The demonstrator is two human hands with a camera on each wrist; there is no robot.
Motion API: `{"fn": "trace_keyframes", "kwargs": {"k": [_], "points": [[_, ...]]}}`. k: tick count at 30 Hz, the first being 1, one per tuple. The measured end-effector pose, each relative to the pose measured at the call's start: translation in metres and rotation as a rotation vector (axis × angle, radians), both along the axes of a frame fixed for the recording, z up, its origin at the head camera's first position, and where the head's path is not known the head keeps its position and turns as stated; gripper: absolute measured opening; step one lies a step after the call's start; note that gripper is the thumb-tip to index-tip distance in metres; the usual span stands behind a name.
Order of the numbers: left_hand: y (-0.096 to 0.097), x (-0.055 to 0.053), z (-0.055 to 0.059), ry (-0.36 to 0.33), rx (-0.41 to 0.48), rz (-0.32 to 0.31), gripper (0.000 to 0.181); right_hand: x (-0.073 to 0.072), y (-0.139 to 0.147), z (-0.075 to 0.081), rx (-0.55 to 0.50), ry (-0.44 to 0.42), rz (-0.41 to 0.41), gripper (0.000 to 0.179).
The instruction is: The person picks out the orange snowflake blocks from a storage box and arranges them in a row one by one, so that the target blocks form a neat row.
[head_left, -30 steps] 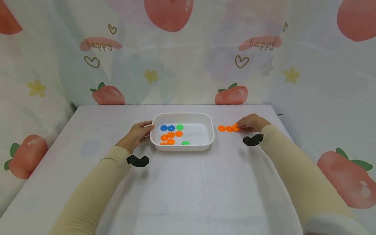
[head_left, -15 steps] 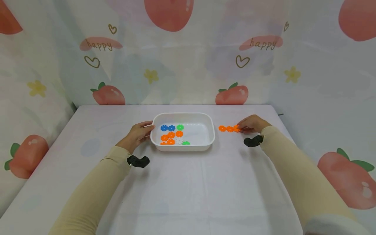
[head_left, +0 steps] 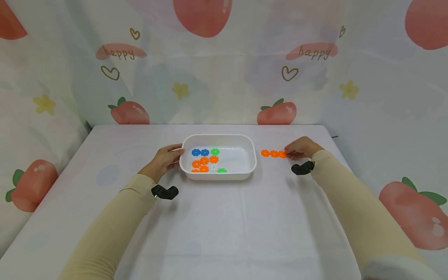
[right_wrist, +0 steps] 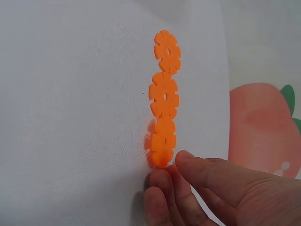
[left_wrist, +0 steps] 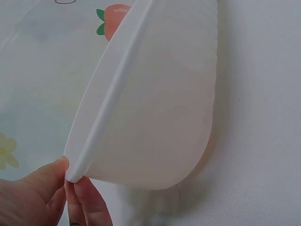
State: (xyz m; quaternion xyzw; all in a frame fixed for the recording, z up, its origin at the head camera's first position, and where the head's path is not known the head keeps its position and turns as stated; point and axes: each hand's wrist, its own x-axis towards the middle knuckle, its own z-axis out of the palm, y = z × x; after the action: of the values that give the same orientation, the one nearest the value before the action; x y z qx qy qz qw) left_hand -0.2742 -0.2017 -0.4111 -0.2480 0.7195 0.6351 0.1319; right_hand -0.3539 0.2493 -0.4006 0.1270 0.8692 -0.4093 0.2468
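Note:
My left hand (head_left: 162, 161) grips the left rim of a white plastic tray (head_left: 218, 176), thumb above and fingers underneath in the left wrist view. Inside it lie blue flower-shaped discs (head_left: 200, 152), orange discs (head_left: 204, 160), green discs (head_left: 215, 151) and a white disc (head_left: 214, 167). Right of the tray, three orange flower-shaped discs lie in a row: a left one (head_left: 265, 153), a middle one (head_left: 274, 154) and a right one (head_left: 282, 154). My right hand (head_left: 302, 147) is at that right disc, its thumb and fingertips beside the edge, not around it. That disc looks blurred in the right wrist view.
A white cloth covers the table (head_left: 224, 225). Behind it and at the sides hangs a printed curtain (head_left: 224, 77). A black wrist device sits on each wrist, one left (head_left: 164, 192) and one right (head_left: 302, 168).
The right orange disc has gone from tilted up at my right fingers to lying flatter in the row. My right hand has shifted very slightly right. The left hand stays on the tray rim.

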Motion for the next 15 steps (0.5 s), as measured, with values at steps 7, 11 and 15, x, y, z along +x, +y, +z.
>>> {"fn": "trace_keyframes", "kwargs": {"k": [7,11,15], "points": [[0.000,0.001,0.001,-0.002,-0.005,0.000,0.048,-0.004,0.000,0.001,0.020,0.023,0.001,0.038],[0.000,0.001,0.002,-0.002,-0.007,0.002,0.048,-0.003,-0.008,0.008,0.020,0.053,0.026,0.040],[0.000,0.001,0.001,0.000,-0.013,0.002,0.048,0.000,-0.021,0.019,0.016,0.063,0.055,0.040]]}}
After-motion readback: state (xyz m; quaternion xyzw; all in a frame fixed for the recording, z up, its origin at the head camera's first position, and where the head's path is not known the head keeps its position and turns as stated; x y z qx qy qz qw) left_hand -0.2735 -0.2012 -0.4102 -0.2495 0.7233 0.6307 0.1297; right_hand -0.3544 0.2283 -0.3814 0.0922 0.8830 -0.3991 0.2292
